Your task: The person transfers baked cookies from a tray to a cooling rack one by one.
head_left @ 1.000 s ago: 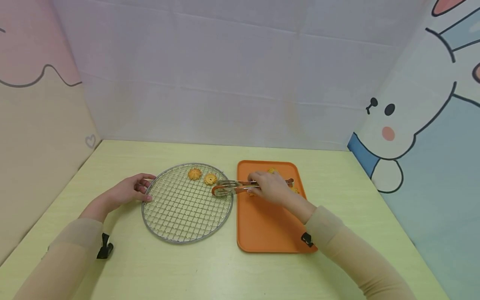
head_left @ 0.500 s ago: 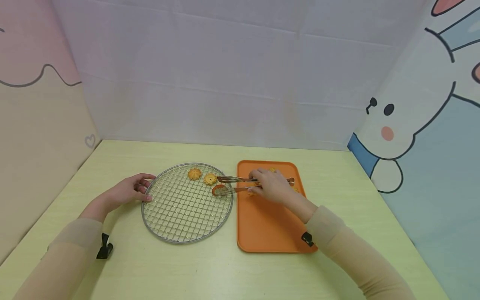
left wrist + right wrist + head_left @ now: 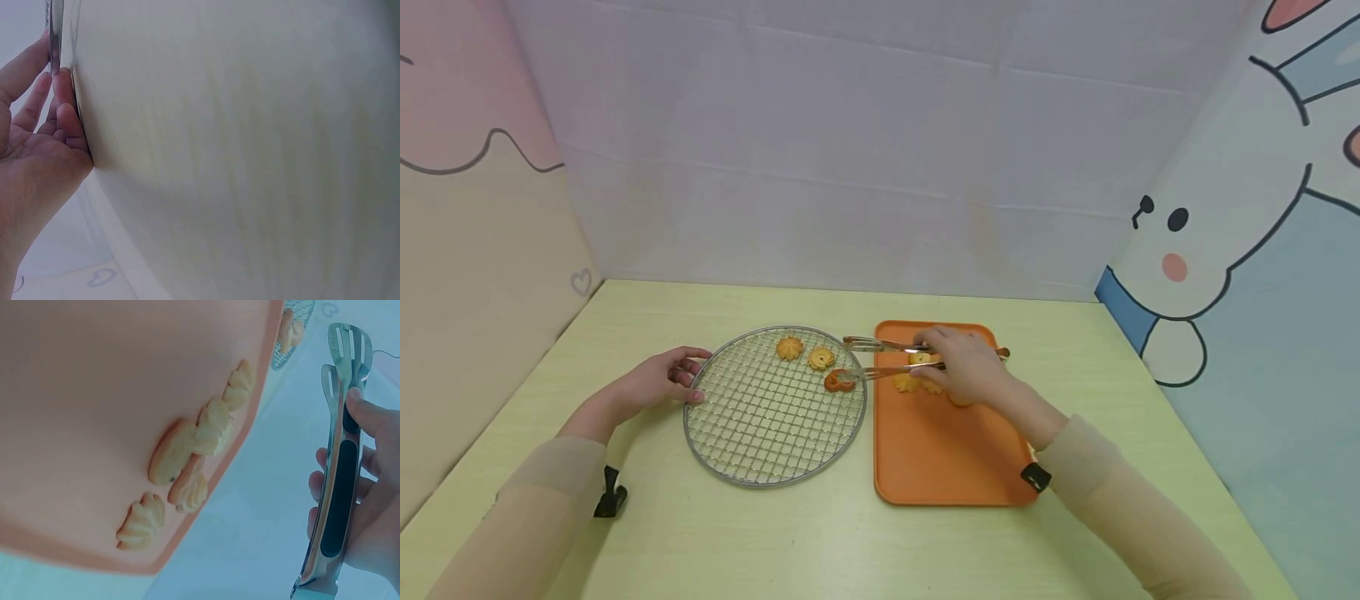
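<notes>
In the head view a round wire cooling rack (image 3: 767,433) lies on the table's left half. My left hand (image 3: 658,383) holds its left rim by the fingertips; the left wrist view shows that hand (image 3: 44,125) at the thin rim. Two yellow cookies (image 3: 789,347) and a brown pretzel-shaped cookie (image 3: 839,381) rest on the rack. My right hand (image 3: 962,367) grips metal tongs (image 3: 891,372) above an orange tray (image 3: 951,454). The tong arms are spread with nothing between them, the lower tip beside the pretzel-shaped cookie. Several cookies (image 3: 172,453) lie on the tray.
The orange tray stands just right of the rack, with a narrow strip of table (image 3: 842,533) between them. A pale wall (image 3: 850,167) rises behind the table, and printed cloth walls flank both sides.
The tongs have spread and let go of the pretzel-shaped cookie, which lies on the rack. My right hand has moved right and back, uncovering cookies on the tray. The left hand stays put.
</notes>
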`<action>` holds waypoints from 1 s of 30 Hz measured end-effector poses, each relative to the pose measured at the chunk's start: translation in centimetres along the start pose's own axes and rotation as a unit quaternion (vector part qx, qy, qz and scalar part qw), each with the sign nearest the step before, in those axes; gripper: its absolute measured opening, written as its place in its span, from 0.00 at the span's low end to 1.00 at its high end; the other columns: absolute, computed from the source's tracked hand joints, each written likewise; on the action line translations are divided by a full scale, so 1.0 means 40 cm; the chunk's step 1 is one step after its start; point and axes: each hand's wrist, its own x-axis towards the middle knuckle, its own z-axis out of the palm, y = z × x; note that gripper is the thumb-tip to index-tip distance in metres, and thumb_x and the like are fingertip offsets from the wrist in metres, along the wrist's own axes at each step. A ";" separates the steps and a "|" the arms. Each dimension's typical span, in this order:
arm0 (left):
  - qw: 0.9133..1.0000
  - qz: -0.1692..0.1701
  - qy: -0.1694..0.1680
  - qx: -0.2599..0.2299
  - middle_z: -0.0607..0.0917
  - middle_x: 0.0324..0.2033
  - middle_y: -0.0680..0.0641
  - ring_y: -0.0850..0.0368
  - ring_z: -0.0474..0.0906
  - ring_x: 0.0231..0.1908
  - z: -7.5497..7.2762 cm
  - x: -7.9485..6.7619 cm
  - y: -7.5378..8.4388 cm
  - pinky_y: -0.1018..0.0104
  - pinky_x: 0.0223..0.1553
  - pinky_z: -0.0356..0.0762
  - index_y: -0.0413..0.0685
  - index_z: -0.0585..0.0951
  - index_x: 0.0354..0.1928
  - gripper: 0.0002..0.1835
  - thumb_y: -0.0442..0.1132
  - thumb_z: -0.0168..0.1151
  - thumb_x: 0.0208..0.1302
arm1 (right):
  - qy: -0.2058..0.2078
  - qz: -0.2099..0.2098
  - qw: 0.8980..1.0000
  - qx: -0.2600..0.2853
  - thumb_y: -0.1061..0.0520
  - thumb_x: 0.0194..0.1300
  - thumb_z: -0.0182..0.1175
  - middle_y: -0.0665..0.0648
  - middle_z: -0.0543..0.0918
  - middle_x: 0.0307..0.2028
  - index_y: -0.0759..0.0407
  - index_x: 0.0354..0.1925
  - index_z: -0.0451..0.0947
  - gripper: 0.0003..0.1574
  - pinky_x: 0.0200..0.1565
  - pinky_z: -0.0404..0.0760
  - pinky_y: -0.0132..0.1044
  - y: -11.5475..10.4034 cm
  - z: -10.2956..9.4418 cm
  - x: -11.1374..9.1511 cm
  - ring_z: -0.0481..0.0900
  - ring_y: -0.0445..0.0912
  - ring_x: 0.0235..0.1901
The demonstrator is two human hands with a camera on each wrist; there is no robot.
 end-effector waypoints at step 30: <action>1.000 -0.006 0.002 0.013 0.68 0.47 0.41 0.53 0.67 0.42 -0.001 -0.001 0.005 0.68 0.41 0.68 0.41 0.61 0.67 0.43 0.43 0.72 0.51 | 0.123 -0.018 0.992 0.004 0.47 0.56 0.68 0.51 0.81 0.41 0.52 0.51 0.76 0.25 0.39 0.65 0.47 0.105 -0.111 -0.144 0.77 0.48 0.40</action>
